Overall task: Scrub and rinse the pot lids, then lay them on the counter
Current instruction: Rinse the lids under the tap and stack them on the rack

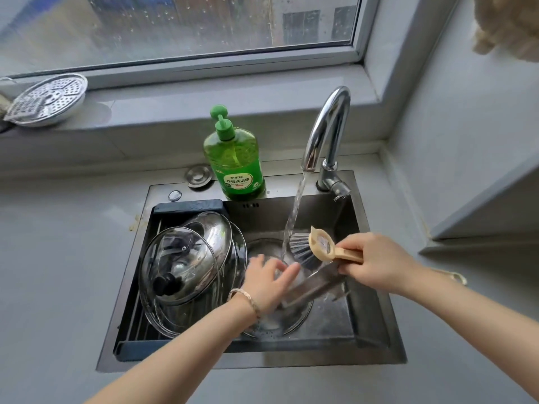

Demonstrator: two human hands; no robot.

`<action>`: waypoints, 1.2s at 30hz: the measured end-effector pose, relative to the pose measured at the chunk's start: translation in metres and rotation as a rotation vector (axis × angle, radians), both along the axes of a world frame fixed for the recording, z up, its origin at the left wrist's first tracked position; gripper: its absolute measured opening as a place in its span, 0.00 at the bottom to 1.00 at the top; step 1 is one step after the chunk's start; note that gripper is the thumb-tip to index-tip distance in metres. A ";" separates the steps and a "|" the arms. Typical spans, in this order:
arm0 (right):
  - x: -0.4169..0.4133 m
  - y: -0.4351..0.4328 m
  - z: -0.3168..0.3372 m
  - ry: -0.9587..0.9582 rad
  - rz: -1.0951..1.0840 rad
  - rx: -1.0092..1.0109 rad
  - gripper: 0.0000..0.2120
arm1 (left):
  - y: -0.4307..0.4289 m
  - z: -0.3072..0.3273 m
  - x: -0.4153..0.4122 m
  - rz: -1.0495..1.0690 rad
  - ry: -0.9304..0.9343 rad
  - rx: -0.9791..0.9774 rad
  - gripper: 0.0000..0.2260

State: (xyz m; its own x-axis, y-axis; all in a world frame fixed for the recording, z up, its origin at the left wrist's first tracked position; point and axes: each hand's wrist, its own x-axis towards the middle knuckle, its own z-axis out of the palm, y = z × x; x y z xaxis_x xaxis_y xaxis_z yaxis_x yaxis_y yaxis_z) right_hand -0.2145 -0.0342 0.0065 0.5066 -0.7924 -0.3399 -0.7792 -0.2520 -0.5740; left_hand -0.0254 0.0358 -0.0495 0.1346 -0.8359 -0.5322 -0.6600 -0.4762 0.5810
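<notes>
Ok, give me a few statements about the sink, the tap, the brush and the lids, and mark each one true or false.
1. Water is running from the faucet. True.
2. The right hand holds the dish brush. True.
3. The left hand holds the soap bottle. False: the bottle stands untouched behind the sink; the left hand is down in the basin.
4. The glass lids lie on the counter. False: they lean stacked in the rack at the sink's left.
5. A perforated steamer plate sits on the windowsill. True.
</notes>
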 end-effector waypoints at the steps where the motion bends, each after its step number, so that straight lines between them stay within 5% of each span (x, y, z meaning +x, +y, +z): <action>1: 0.003 -0.004 0.005 0.015 0.026 0.013 0.09 | 0.003 0.004 -0.004 -0.060 0.094 -0.067 0.12; 6: 0.021 -0.020 0.015 -0.017 0.109 0.039 0.12 | 0.003 0.005 -0.019 -0.140 0.263 -0.215 0.09; 12: 0.021 -0.030 0.004 -0.408 -0.242 0.007 0.25 | -0.001 0.008 -0.018 0.429 0.469 -0.399 0.23; 15: 0.014 -0.037 -0.016 -0.284 -0.368 -0.031 0.21 | -0.008 0.012 -0.011 0.728 0.471 -0.299 0.21; 18: 0.023 -0.029 -0.026 -0.092 -0.275 0.016 0.17 | -0.016 0.016 -0.010 0.830 0.479 -0.270 0.22; 21: 0.042 0.004 -0.027 -0.253 -0.144 0.104 0.16 | -0.028 0.022 -0.005 0.914 0.487 -0.270 0.23; 24: 0.048 0.014 -0.025 -0.375 -0.096 0.131 0.16 | -0.030 0.020 0.003 0.893 0.440 -0.299 0.22; 29: 0.042 -0.033 -0.038 -0.360 -0.333 0.132 0.15 | -0.022 0.017 -0.008 0.831 0.410 -0.285 0.20; 33: 0.049 -0.006 -0.033 -0.439 -0.129 0.139 0.15 | -0.023 0.026 -0.006 0.758 0.330 -0.349 0.23; 36: 0.044 -0.021 -0.030 -0.466 -0.253 0.193 0.16 | -0.017 0.030 -0.005 0.654 0.405 -0.332 0.19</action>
